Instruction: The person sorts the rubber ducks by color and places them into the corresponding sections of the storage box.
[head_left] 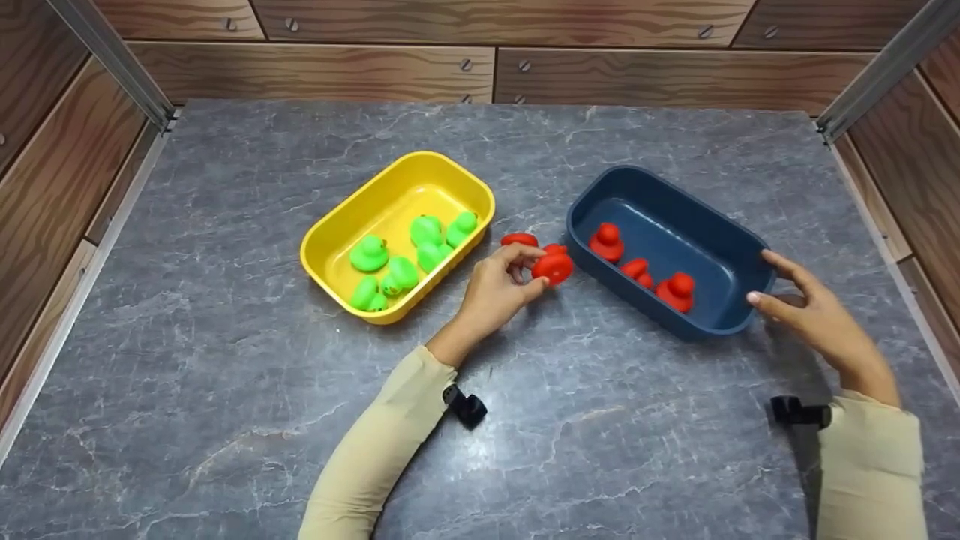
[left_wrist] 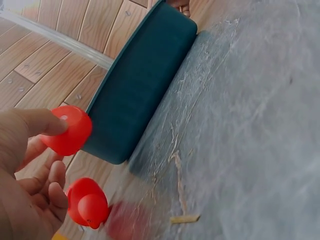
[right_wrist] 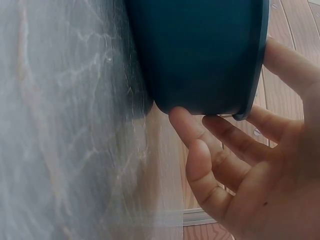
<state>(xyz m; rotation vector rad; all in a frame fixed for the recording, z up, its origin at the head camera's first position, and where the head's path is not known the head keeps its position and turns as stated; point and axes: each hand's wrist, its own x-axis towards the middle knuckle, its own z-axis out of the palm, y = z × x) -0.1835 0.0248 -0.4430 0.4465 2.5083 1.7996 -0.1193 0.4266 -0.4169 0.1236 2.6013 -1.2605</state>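
Observation:
My left hand (head_left: 495, 289) pinches a red rubber duck (head_left: 553, 268) by its base, between the two bins and close to the blue bin's near-left wall. In the left wrist view, thumb and fingers hold that duck above the table. Another red duck (left_wrist: 87, 202) stands on the table just past the hand; in the head view the hand partly covers it. Three red ducks (head_left: 606, 242) lie in the blue bin (head_left: 667, 184). My right hand (head_left: 825, 315) holds this bin's right end, thumb at the rim and fingers against the outer wall (right_wrist: 200, 60).
A yellow bin (head_left: 360, 191) with several green ducks (head_left: 370, 253) stands left of the left hand. Grey marble-patterned table (head_left: 225, 420) lies under everything. Wood-patterned panels (head_left: 375, 71) close off the back and sides, with metal posts (head_left: 120, 67) at the corners.

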